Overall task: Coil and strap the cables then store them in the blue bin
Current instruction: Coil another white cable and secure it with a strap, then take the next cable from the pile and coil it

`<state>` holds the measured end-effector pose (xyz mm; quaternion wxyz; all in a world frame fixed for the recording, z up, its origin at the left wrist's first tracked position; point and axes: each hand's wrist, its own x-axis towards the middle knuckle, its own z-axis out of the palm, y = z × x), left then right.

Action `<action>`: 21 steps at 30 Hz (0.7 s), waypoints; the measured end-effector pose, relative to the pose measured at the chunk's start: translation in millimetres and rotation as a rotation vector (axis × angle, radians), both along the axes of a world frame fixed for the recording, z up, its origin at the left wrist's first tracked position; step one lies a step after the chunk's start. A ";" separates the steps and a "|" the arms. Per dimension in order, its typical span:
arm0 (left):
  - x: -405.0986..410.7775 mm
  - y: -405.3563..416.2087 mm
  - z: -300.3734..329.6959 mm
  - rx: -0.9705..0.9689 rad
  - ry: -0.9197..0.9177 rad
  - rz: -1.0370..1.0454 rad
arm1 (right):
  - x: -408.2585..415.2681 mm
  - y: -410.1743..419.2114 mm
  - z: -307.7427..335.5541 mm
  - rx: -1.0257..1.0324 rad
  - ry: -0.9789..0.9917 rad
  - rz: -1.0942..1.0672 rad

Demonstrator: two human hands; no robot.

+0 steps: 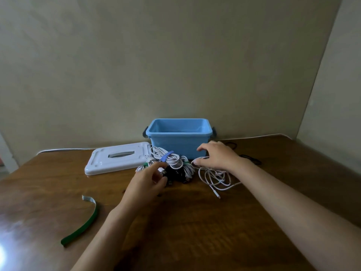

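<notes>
Now both hands are at the cable pile in front of the blue bin (178, 141), which sits open at the back of the tabletop (195, 231). Left hand (148, 179) has loosely curled fingers at the strapped bundles (168, 160), whether grasping one I cannot tell. Right hand (216, 155) has its fingers around a strand of the loose white cable (214, 178). White lid (117, 158) lies left of the bin; a green strap (84, 224) lies near-left, well apart.
</notes>
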<state>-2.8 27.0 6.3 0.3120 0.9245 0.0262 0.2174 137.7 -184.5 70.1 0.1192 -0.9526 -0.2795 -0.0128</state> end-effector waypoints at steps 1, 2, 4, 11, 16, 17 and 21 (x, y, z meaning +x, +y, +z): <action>0.1 -2.4 -0.6 0.009 0.012 -0.012 | 0.1 -10.2 -2.7 -0.018 0.092 -0.014; 0.2 -4.1 -1.7 0.024 0.021 -0.021 | -1.1 -18.8 -6.0 -0.020 0.170 -0.021; 0.5 -6.7 -3.0 0.052 0.024 -0.040 | -5.1 -32.6 -12.8 0.023 0.209 -0.038; -2.9 -21.8 -2.8 0.080 0.015 -0.085 | -14.5 -66.0 -4.6 0.453 0.029 -0.071; -7.6 -32.2 0.4 -0.041 0.048 -0.116 | -23.7 -67.5 18.5 0.823 0.263 0.057; -9.3 -34.8 2.0 -0.096 0.048 -0.133 | -26.6 -65.4 21.5 0.881 0.322 0.091; -14.3 -41.9 5.1 -0.456 0.059 -0.278 | -39.5 -52.7 21.4 0.947 0.463 0.159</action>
